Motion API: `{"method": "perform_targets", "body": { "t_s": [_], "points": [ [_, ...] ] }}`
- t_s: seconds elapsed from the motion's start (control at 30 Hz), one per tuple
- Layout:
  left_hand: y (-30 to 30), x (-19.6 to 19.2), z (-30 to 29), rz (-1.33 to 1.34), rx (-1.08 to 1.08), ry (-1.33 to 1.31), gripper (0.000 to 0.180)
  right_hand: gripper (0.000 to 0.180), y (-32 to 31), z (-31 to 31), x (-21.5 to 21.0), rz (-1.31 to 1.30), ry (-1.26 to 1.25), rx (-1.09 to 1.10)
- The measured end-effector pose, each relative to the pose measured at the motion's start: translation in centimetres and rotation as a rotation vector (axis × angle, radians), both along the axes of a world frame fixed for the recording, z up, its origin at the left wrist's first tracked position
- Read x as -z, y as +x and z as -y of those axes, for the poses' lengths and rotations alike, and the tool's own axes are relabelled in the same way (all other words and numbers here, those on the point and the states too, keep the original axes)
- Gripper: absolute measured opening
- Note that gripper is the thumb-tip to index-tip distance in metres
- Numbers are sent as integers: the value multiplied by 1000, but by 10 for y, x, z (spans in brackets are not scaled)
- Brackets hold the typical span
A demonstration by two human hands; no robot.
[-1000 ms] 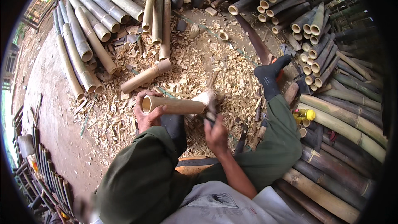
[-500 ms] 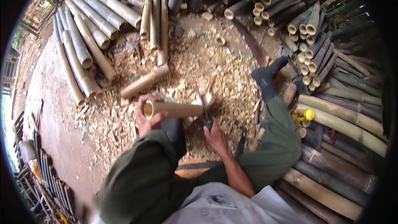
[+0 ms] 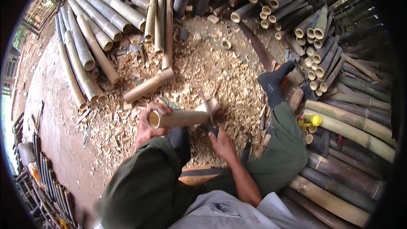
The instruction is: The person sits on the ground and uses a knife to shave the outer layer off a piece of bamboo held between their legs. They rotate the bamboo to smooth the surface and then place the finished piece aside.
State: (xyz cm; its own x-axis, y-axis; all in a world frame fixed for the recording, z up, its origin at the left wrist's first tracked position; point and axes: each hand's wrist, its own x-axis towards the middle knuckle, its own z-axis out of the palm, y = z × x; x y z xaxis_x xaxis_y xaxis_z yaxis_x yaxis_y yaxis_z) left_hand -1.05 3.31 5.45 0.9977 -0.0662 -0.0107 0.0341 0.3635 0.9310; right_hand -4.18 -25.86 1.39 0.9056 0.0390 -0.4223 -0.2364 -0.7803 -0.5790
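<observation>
A short, pale bamboo tube [image 3: 184,119] lies nearly level above my dark-socked foot, its hollow end facing left. My left hand [image 3: 149,121] is closed round that open end, the fingers over the top. At the tube's other end, my right hand [image 3: 223,143] grips the dark handle of a large knife [image 3: 207,107]. The knife's narrow blade points up and away, crossing close to the tube's right end. Whether it touches the bamboo I cannot tell. Behind the blade sits a pale, blurred wooden piece [image 3: 215,107], partly hidden.
Wood chips [image 3: 190,72] cover the ground. A loose bamboo length [image 3: 148,85] lies just beyond my left hand. Bamboo poles [image 3: 101,17] are laid out at the far left, with stacks [image 3: 313,63] at the right. A yellow bottle [image 3: 311,121] stands beside my outstretched leg [image 3: 282,127].
The bamboo tube has shifted and turned slightly in my left hand, whose fingers now sit further over its top. The knife stays near the tube's right end, moved only a little.
</observation>
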Motion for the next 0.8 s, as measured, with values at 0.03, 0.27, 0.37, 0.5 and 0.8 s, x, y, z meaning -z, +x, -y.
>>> {"method": "perform_targets", "body": {
  "t_s": [0.03,0.27,0.37,0.5,0.8],
  "points": [
    [9,4,-4,-14,-10,-72,56,44,0,3,-2,46,59,-16],
    [-1,9,-12,-96,-41,-33,56,34,2,-18,-48,360,177,96],
    [-3,10,-7,-141,-94,-204,56,45,1,-14,18,-87,-153,-13],
    [-8,36,-29,-321,-558,-395,52,50,-8,4,48,-113,115,42],
    [-13,59,-88,-265,-890,1106,56,68,-19,25,107,53,156,42]
  ]
}}
